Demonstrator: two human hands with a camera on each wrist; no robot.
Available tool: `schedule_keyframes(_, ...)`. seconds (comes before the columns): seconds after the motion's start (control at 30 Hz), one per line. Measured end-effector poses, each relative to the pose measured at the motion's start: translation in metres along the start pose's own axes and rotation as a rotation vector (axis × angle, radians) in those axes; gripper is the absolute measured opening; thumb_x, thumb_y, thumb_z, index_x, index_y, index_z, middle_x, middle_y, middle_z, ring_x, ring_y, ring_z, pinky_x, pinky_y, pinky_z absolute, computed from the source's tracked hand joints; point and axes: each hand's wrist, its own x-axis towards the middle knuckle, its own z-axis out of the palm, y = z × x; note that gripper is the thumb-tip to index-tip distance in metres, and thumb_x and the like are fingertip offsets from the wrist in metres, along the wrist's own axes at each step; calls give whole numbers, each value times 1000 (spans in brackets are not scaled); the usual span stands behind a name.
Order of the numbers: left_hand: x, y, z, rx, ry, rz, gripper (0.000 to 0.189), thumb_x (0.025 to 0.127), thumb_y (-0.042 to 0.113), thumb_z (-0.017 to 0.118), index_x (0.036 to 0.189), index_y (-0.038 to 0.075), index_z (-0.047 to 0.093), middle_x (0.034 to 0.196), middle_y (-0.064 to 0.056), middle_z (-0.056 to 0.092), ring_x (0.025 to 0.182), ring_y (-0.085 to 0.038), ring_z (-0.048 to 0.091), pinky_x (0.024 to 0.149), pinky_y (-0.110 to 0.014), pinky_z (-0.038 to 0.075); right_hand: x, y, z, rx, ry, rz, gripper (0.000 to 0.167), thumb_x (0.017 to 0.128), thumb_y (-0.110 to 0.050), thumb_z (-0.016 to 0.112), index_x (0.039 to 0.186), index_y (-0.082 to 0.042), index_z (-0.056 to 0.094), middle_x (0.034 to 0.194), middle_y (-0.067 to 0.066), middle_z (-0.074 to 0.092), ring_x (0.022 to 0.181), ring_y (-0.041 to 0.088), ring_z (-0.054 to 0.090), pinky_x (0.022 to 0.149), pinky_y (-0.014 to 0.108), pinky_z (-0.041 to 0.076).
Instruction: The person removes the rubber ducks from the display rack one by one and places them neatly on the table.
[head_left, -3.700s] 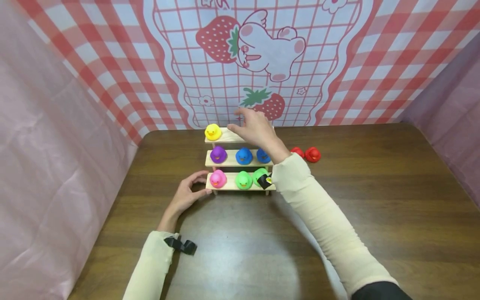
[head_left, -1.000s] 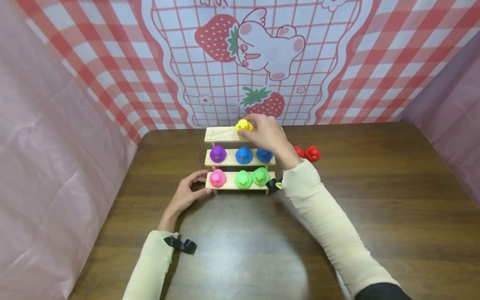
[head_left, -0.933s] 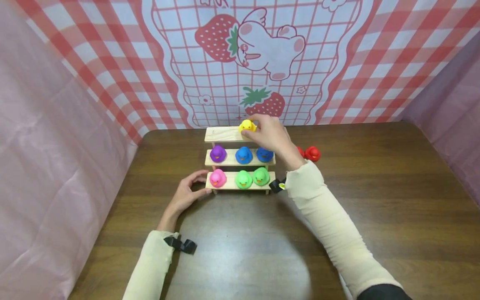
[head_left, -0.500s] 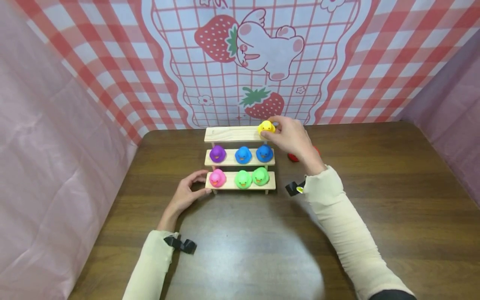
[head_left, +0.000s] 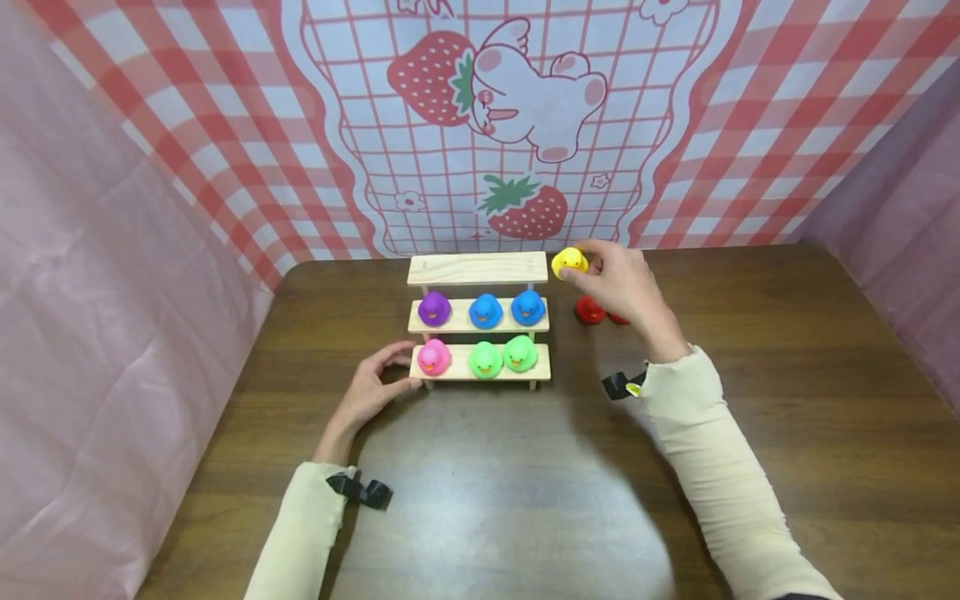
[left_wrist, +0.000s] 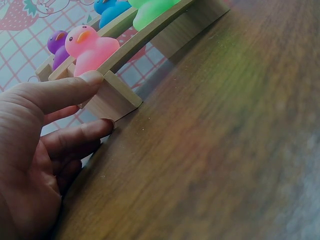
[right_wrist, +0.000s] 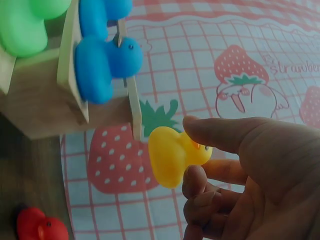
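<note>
A three-tier wooden display rack [head_left: 480, 268] stands on the table, its top tier bare. My left hand [head_left: 372, 388] holds the left end of the bottom tier, thumb at the front corner and fingers behind. Just right of the top tier, my right hand [head_left: 618, 283] pinches a yellow rubber duck [head_left: 570, 263] between thumb and fingers. In the right wrist view the yellow duck [right_wrist: 172, 157] is clear of the rack. On the middle tier sit a purple duck [head_left: 434, 309] and two blue ducks [head_left: 486, 312]. A pink duck [head_left: 433, 357] and two green ducks [head_left: 486, 360] sit on the bottom tier.
Two red ducks [head_left: 590, 310] lie on the table right of the rack, one mostly hidden by my right hand. A checked strawberry-print cloth [head_left: 525, 100] hangs behind the wooden table [head_left: 480, 500]. Pink curtains [head_left: 97, 317] flank both sides.
My right hand reached over the top tier, took the yellow duck from its left end and carried it rightward past the tier's right end. The left hand has stayed at the rack.
</note>
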Motion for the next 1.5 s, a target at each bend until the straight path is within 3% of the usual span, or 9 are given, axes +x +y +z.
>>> schedule_keyframes(0.37,0,-1,0,4,-5,15,59,81,-3,76,136,-2,56,112,-33,68,101,2,59,90,-20,44,-11,34,-13,10,19,39,54,93,-34,69,135,-3,58,77,12,57,62,21,49,53,31,39)
schedule_keyframes(0.8,-1,-2,-1,4,-5,18,60,80,-4,76,136,-2,56,111,-33,69,102,2,60,101,-23,38,-21,78,-22,-26,28,99,58,94,-39,66,135,1,56,95,19,60,80,28,50,63,32,40)
schedule_keyframes(1.17,1,-1,-1,28,0,-7,60,80,-2,78,136,0,56,112,-30,70,103,0,59,107,-36,36,-25,110,-20,-28,13,141,60,94,-39,64,135,4,55,105,25,63,89,34,52,70,34,42)
schedule_keyframes(1.5,1,-3,-1,22,4,-1,61,80,-2,78,136,-2,56,112,-30,70,105,-5,59,108,-38,36,-27,125,-17,2,-52,208,63,97,-38,61,140,6,48,121,32,58,98,40,52,86,53,49)
